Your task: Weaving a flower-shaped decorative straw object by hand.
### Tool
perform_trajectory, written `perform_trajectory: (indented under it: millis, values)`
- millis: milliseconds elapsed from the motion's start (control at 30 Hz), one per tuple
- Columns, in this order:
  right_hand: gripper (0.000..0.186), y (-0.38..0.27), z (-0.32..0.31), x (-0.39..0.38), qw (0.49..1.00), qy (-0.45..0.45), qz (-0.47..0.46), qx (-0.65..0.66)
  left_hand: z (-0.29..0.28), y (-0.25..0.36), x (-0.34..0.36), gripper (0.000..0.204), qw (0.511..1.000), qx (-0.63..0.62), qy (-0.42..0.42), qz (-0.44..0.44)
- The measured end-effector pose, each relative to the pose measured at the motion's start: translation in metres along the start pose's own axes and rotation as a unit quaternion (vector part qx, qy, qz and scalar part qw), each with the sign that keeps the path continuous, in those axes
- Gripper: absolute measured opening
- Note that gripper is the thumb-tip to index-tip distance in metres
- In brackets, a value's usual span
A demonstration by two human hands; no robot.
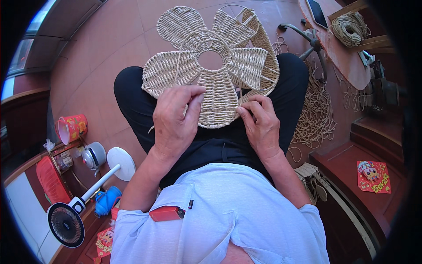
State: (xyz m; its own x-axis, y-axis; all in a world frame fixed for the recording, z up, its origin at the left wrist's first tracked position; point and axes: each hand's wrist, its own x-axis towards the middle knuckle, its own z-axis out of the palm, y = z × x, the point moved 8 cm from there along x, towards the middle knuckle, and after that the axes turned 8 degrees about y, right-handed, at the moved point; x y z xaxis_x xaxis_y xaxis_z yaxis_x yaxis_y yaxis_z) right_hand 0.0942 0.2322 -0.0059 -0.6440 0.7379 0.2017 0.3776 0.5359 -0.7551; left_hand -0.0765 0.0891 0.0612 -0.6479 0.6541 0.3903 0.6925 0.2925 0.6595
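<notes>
A flower-shaped piece woven from pale straw cord (218, 103) lies across my knees, with a round hole at its centre and several broad petals. Above its lower petal, my left hand (176, 116) is closed in a pinch; whatever its fingertips hold is too small to make out. A thin loose strand (178, 68) hangs from the ring down to the back of that hand. My right hand (262, 125) pinches the right edge of the lower petal between thumb and fingers. Behind the right petals curves a second woven panel (269, 57), joined by thin wire or cord.
Loose cord (314, 116) is heaped on the floor beside my right knee. A cord coil (350, 29) and a tablet (316, 13) rest on a table at the far right. On the left stand a fan (66, 224), a red bucket (71, 128) and a kettle (94, 155).
</notes>
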Motion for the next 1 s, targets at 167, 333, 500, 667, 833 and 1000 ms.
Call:
perform_trajectory:
  millis: [167,333,500,667,833,1000]
  values:
    - [0.016,0.006,0.005,0.005,0.999,-0.051,-0.009,0.016,0.002,-0.010,-0.019,0.013,0.998,-0.022,-0.013,-0.063]
    - [0.018,0.012,0.019,0.005,0.990,-0.124,0.019,0.066,0.017,-0.010,-0.030,0.014,0.994,-0.058,-0.045,-0.085]
    - [0.019,0.013,0.025,0.008,0.982,-0.156,0.034,0.102,0.044,0.009,-0.034,0.016,0.995,-0.033,-0.092,0.034]
    - [0.020,0.019,0.030,0.013,0.977,-0.174,0.049,0.116,0.062,0.011,-0.036,0.018,0.992,-0.005,-0.102,0.073]
    - [0.023,0.026,0.036,0.015,0.957,-0.230,0.122,0.126,0.067,0.013,-0.037,0.020,0.990,0.020,-0.101,0.096]
    - [0.027,0.030,0.040,0.020,0.944,-0.270,0.143,0.124,0.069,0.013,-0.039,0.020,0.990,0.019,-0.109,0.090]
